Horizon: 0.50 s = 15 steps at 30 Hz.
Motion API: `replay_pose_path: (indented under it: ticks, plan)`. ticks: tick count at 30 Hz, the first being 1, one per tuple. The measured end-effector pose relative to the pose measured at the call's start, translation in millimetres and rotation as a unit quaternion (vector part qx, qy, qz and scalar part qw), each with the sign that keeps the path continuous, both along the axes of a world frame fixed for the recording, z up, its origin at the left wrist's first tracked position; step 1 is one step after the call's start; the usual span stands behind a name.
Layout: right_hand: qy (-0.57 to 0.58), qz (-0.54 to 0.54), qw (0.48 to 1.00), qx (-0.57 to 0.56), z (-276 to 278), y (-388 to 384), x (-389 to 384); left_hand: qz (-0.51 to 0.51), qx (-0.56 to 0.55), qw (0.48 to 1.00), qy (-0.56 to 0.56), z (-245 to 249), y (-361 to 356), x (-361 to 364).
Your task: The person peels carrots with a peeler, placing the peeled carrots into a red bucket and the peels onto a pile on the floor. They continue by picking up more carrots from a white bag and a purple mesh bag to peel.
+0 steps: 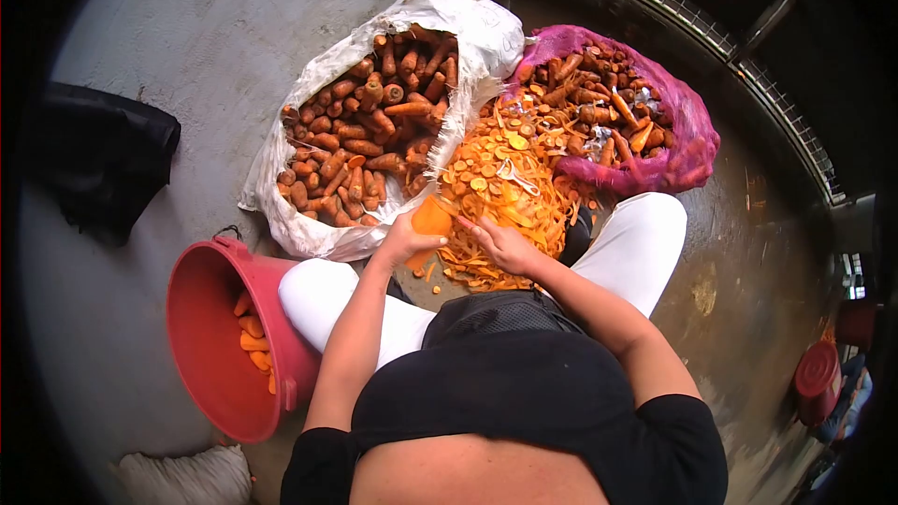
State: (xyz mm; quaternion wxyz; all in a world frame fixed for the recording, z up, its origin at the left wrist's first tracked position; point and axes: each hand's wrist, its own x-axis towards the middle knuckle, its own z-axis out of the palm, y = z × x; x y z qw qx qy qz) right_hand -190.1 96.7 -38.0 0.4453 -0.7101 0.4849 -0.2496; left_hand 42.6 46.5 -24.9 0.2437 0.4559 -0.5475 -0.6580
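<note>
My left hand (402, 238) is closed around a peeled, bright orange carrot (431, 219) at the middle of the view. Just right of it, my right hand (503, 245) has its fingers bent close to the carrot; a thin tool seems to be between them, too small to make out. Beneath and beyond both hands lies a heap of orange peelings and round slices (510, 192). Behind my left hand stands an open white sack (458, 9) full of unpeeled carrots (360, 131).
A pink mesh sack (687, 126) of carrots and scraps lies at the upper right. On the left, a red bucket (201, 337) holds some peeled carrots (253, 341). Black cloth (112, 145) is at the far left, a pale sack (187, 475) at the lower left, and a red container (818, 374) far right.
</note>
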Motion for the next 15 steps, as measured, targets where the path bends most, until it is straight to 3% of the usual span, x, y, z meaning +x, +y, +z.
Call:
replay_pose_path:
  ticks: [5,8,15]
  plan:
    - [-0.020,0.010,1.000,0.002,-18.9,-6.4,-4.4,-0.006,0.083,0.993,0.089,7.6,7.8,-0.3]
    - [-0.033,0.050,0.998,0.013,2.7,-7.5,-9.8,-0.043,0.140,0.980,0.135,7.2,5.8,10.6]
    - [0.014,0.068,0.997,0.028,14.9,-17.6,-12.7,-0.108,0.266,0.909,0.303,-10.4,3.2,16.1]
